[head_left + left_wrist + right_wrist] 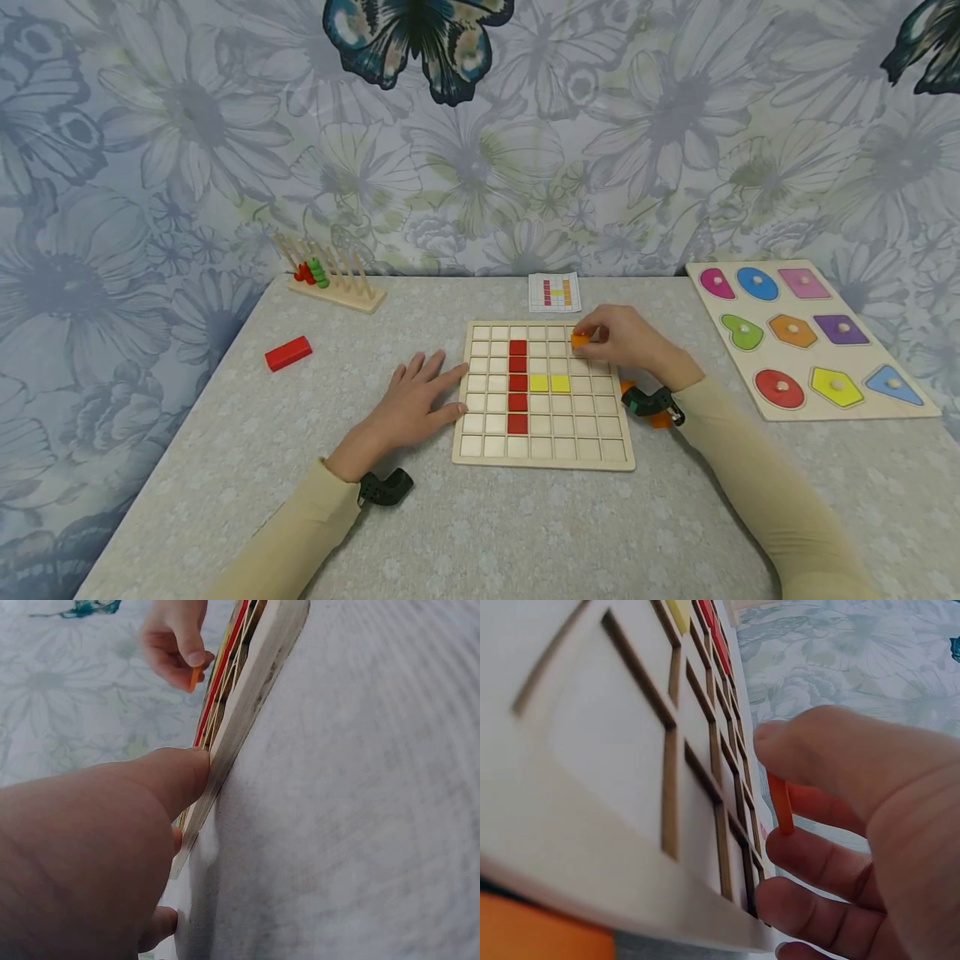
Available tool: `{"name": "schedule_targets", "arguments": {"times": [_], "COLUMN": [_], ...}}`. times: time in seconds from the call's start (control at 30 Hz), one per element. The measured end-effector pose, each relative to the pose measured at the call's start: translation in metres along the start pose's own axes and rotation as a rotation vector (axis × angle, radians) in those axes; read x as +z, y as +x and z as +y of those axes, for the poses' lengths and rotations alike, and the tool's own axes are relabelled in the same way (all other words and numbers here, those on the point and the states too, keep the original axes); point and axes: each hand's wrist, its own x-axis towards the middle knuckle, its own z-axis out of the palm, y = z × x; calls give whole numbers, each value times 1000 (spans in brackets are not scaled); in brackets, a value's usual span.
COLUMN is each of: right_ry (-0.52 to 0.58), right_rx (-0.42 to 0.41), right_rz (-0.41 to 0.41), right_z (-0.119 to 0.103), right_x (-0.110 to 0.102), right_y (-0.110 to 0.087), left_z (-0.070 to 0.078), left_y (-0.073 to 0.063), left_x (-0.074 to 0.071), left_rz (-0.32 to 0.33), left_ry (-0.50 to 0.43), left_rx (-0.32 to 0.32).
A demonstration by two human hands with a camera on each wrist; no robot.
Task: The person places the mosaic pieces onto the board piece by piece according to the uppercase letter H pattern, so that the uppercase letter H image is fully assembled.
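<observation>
A wooden grid board [472, 461] lies on the table, with a column of several red tiles [517, 382] and two yellow tiles [550, 383] in its squares. Over its upper right part, my right hand [630, 337] pinches an orange tile [780, 804] between thumb and fingers; the tile is held on edge, close to the grid. My left hand [405, 406] rests at the board's left side, fingers spread, with thumb and forefinger touching the rim. More orange tiles [660, 422] lie right of the board, partly hidden under my right wrist.
Behind the board lies a small printed pattern card [555, 305]. A peg stand [337, 293] with red and green beads is at the back left, a red block [288, 353] in front of it. To the right lies a knobbed shape puzzle [780, 354]. A flowered wall [480, 183] borders the table.
</observation>
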Motion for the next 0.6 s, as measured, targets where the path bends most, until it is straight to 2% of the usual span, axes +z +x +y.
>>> {"name": "schedule_targets", "arguments": {"times": [0.43, 0.6], "right_ry": [-26, -32], "right_rx": [-28, -15], "right_rz": [-5, -11], "right_z": [3, 3], "right_x": [7, 7], "right_y": [1, 1], "left_z": [2, 3], "left_y": [0, -1], "left_x": [-1, -1], "left_rz": [6, 10], "left_ry": [-1, -1], "left_rx": [6, 7]}}
